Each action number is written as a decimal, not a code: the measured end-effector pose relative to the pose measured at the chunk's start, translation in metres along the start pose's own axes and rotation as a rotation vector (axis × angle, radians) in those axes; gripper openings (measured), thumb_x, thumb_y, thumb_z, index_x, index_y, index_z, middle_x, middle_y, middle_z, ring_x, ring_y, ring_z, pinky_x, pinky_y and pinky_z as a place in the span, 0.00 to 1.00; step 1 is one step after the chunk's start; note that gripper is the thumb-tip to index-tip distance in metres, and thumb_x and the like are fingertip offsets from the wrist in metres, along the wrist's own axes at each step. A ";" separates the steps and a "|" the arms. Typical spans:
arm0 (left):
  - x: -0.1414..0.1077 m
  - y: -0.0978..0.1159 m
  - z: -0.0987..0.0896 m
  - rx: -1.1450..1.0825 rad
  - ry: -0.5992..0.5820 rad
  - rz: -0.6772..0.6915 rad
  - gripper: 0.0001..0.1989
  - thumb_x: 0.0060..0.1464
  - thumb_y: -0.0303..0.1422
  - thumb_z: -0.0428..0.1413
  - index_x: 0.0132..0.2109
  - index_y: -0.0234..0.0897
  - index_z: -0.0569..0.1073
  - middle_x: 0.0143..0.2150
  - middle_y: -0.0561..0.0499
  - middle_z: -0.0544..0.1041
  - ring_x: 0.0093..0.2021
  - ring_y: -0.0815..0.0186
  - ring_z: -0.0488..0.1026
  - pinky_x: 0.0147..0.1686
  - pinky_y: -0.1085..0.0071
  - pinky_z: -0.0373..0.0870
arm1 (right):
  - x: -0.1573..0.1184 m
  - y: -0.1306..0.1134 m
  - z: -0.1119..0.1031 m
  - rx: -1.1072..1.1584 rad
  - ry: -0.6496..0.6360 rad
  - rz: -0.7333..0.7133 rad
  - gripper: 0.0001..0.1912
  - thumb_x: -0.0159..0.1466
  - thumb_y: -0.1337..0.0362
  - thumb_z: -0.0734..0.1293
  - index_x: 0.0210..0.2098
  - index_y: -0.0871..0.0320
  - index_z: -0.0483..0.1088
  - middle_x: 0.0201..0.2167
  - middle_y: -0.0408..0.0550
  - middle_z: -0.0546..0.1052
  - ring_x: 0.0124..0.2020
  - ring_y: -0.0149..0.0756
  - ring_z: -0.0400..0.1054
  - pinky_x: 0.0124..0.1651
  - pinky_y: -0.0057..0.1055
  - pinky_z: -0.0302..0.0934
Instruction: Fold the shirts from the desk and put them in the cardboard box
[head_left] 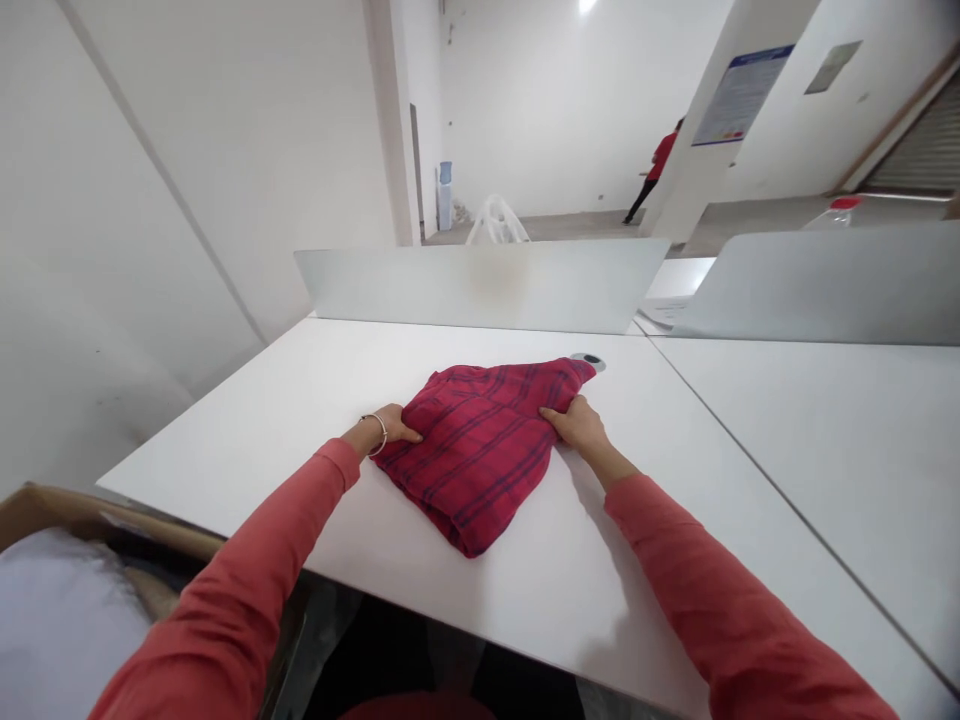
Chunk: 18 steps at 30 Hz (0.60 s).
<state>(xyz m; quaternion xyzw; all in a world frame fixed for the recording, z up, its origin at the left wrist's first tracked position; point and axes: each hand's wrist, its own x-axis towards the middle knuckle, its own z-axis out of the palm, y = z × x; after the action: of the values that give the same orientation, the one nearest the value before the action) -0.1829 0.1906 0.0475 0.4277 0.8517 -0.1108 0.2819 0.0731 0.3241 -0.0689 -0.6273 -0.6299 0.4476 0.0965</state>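
Note:
A folded red plaid shirt [476,450] with dark stripes lies on the white table [225,470], its corner pointing toward me. My left hand [391,428] grips the shirt's left edge, and a thin metal bangle [375,432] circles that wrist. My right hand [576,425] holds the opposite edge, with its fingers pressed onto the cloth. Both sleeves are coral red.
A round grommet [587,361] sits just past the shirt, and a pale divider panel [480,285] stands along the far table edge. A cardboard box [75,520] with pale fabric [60,620] is at lower left. Further back stands a person in red [656,165].

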 end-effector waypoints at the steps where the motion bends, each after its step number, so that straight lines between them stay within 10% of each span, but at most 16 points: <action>1: 0.000 0.000 0.001 -0.027 -0.003 -0.007 0.24 0.36 0.41 0.60 0.41 0.32 0.71 0.40 0.46 0.75 0.40 0.60 0.72 0.34 0.71 0.68 | 0.001 0.002 0.000 -0.003 0.000 -0.005 0.29 0.54 0.51 0.63 0.49 0.65 0.59 0.40 0.59 0.71 0.41 0.45 0.67 0.39 0.37 0.63; 18: -0.020 0.003 0.008 -0.849 -0.214 0.051 0.16 0.42 0.25 0.55 0.42 0.28 0.72 0.36 0.44 0.77 0.34 0.61 0.74 0.34 0.67 0.73 | -0.082 0.013 0.002 0.341 -0.165 0.020 0.53 0.50 0.43 0.65 0.61 0.67 0.39 0.44 0.60 0.70 0.28 0.36 0.69 0.27 0.29 0.66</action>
<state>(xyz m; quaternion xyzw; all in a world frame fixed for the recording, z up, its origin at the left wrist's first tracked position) -0.1683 0.1757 0.0530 0.2807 0.7769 0.2125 0.5220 0.0974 0.2490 -0.0429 -0.5693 -0.5444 0.5987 0.1452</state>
